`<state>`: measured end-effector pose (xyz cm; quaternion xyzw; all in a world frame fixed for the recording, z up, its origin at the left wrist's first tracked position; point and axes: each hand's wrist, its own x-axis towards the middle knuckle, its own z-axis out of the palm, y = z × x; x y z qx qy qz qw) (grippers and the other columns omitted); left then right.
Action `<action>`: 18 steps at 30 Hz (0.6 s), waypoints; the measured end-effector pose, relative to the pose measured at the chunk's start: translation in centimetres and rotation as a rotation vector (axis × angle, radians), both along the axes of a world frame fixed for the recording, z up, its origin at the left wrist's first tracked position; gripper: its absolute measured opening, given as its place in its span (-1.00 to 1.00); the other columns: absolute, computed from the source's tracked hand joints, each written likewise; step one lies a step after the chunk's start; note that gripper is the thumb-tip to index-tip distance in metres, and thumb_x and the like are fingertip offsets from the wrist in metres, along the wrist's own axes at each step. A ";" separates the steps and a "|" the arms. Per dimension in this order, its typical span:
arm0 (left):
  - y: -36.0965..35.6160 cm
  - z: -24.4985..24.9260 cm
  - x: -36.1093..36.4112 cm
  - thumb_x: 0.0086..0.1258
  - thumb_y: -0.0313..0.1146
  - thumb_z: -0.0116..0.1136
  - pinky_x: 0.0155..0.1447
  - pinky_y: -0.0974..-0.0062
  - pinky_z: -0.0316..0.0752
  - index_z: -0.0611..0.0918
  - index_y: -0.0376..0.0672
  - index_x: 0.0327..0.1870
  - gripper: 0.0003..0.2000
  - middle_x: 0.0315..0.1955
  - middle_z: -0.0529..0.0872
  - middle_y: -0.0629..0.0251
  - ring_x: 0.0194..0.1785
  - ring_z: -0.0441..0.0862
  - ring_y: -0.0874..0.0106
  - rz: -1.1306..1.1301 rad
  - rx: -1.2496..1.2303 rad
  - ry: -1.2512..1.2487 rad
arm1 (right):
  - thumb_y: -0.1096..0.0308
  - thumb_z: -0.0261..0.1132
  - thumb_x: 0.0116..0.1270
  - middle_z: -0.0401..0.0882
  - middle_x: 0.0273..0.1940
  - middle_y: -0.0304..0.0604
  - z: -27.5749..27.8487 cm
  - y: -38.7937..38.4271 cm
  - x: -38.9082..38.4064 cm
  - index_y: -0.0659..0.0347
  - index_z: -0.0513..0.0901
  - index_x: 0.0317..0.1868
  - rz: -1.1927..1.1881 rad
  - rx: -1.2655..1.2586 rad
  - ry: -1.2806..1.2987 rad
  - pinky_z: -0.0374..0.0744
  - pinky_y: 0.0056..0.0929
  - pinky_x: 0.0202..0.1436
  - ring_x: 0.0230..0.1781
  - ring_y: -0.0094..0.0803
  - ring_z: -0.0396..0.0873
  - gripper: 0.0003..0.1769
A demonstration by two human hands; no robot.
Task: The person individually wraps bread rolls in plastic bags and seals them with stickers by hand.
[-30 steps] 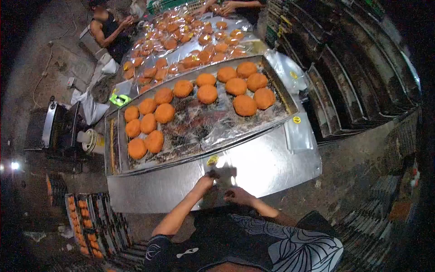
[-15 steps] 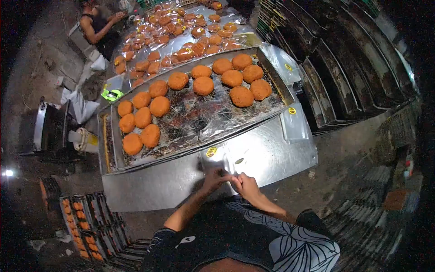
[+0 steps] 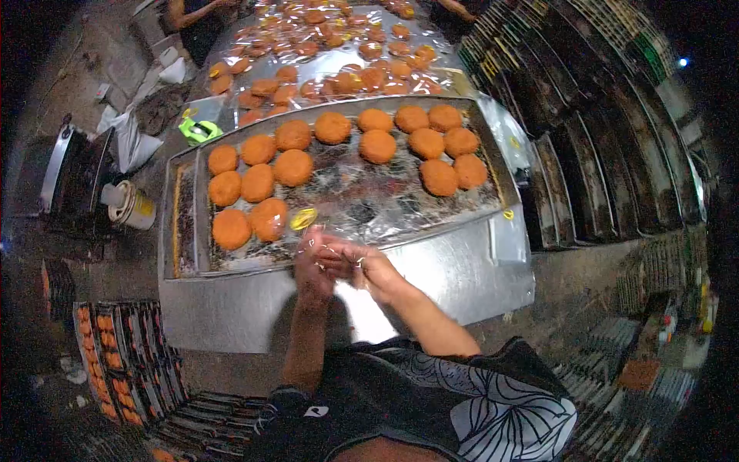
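Over the tray (image 3: pixel 246 266), higher than before: left hand (image 3: pixel 312 268) and right hand (image 3: pixel 375 271), fingers tight on a clear bag (image 3: pixel 306 222).

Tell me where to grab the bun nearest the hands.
Best bet: pinch the bun across its near and far rim, coming from above. It lies flat and domed; a neighbouring bun crowds its left, the clear bag its right.
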<state>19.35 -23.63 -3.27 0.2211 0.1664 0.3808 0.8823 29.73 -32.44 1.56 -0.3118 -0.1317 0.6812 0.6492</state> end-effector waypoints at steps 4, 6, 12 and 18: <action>3.5 4.0 -4.8 0.27 -0.23 -0.05 -0.01 0.28 0.38 0.24 -0.14 0.13 -0.58 -0.10 0.43 0.27 -0.05 0.39 0.40 0.573 -0.146 0.207 | -0.10 0.16 0.05 -0.04 0.17 0.44 -2.8 11.6 8.8 0.38 -0.08 0.24 -0.456 -0.670 -2.153 0.15 -0.13 0.20 0.18 0.23 0.04 -0.04; 4.0 5.2 -7.0 0.25 -0.29 -0.04 0.05 0.12 0.34 0.24 -0.13 0.10 -0.60 -0.04 0.37 0.23 0.04 0.36 0.30 0.604 -0.202 0.112 | -0.07 0.19 0.02 0.17 0.06 0.40 -7.7 15.7 14.7 0.38 0.08 0.18 -0.436 -0.718 -2.184 0.25 -0.07 0.08 0.05 0.18 0.23 -0.12; 5.4 5.7 -8.2 0.24 -0.31 -0.12 0.11 0.03 0.29 0.06 -0.13 0.20 -0.50 0.04 0.32 0.17 0.12 0.29 0.15 0.733 -0.053 0.063 | 0.32 0.29 -0.13 0.44 -0.11 0.07 1.9 6.5 0.3 0.26 0.46 -0.04 -0.741 0.372 -1.929 0.28 -0.25 0.02 -0.09 -0.07 0.35 -0.46; 0.5 6.7 -3.8 0.23 -0.18 -0.13 0.12 0.27 0.28 0.17 -0.27 0.16 -0.48 0.03 0.36 0.07 0.05 0.37 0.20 0.100 0.104 0.049 | 0.47 0.27 -0.33 0.49 -0.12 -0.05 4.0 0.6 -4.4 0.30 0.32 0.12 -0.537 0.299 -1.612 0.39 -0.36 -0.20 -0.31 -0.24 0.42 -0.20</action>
